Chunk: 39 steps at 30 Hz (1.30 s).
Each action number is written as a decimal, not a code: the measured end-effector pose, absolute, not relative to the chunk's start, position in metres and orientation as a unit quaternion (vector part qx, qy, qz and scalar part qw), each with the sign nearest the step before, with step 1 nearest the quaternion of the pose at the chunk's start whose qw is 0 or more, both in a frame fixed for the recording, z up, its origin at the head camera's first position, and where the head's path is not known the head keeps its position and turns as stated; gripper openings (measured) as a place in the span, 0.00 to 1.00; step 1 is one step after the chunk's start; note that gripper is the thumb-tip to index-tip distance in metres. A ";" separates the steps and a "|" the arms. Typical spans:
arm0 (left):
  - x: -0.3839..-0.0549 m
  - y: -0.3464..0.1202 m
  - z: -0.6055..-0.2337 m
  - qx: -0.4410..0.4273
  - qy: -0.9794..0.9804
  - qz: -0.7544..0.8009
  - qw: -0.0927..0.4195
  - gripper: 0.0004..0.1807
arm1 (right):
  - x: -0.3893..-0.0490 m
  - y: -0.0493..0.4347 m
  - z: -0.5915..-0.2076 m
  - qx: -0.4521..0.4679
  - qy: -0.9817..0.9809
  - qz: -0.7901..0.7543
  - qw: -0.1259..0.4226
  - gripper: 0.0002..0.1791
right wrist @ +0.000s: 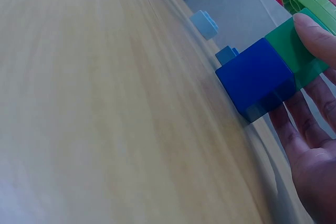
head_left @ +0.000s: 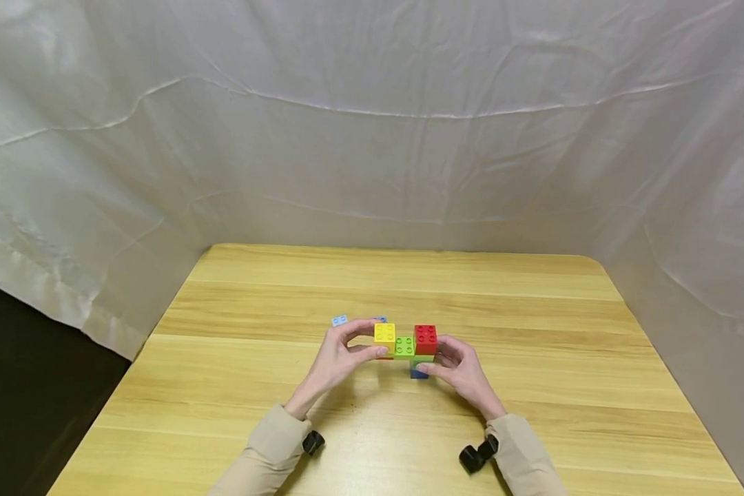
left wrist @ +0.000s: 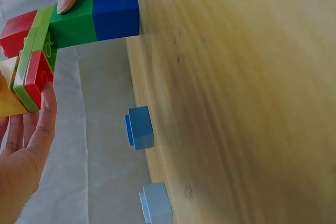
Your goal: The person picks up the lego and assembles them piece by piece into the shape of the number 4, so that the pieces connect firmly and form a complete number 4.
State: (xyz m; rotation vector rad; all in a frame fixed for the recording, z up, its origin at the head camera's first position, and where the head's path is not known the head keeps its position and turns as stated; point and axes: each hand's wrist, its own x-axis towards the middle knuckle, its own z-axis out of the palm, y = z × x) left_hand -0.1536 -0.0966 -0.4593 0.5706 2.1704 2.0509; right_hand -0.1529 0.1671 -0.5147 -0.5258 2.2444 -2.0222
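Note:
Both hands are on one joined build of toy building bricks. A dark blue brick (left wrist: 116, 15) forms its foot, with a green brick (left wrist: 73, 22) above it and lime green pieces (head_left: 404, 346) spanning across the top. On the span, a yellow brick (head_left: 385, 333) stands at the left end and a red brick (head_left: 425, 339) at the right. Beneath the left end is a smaller red brick (left wrist: 38, 74). My left hand (head_left: 341, 350) grips that left end, fingers on the yellow and lower red bricks. Thumb and fingers of my right hand (head_left: 461, 372) hold the green brick.
Behind my left hand, a light blue brick (head_left: 339, 320) and a mid-blue brick (left wrist: 140, 128) stand apart on the wooden table (head_left: 223, 399). Pale sheeting (head_left: 372, 158) hangs beyond the table's far edge and along its sides.

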 end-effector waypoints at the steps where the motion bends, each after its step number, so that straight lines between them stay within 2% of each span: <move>1: -0.154 -0.097 -0.459 0.186 0.714 0.673 0.051 0.25 | -0.153 0.167 -0.515 -0.172 0.731 -0.660 0.038 0.25; 17: -0.152 -0.097 -0.458 0.180 0.724 0.663 0.061 0.25 | -0.153 0.167 -0.515 -0.168 0.735 -0.656 0.038 0.25; 26: -0.151 -0.099 -0.459 0.146 0.749 0.637 0.105 0.20 | -0.153 0.167 -0.515 -0.171 0.731 -0.659 0.038 0.26; 32: -0.153 -0.099 -0.459 0.151 0.722 0.662 0.133 0.23 | -0.153 0.167 -0.514 -0.167 0.732 -0.659 0.039 0.26; 39: -0.152 -0.099 -0.460 0.142 0.724 0.660 0.139 0.25 | -0.152 0.167 -0.514 -0.166 0.734 -0.658 0.040 0.25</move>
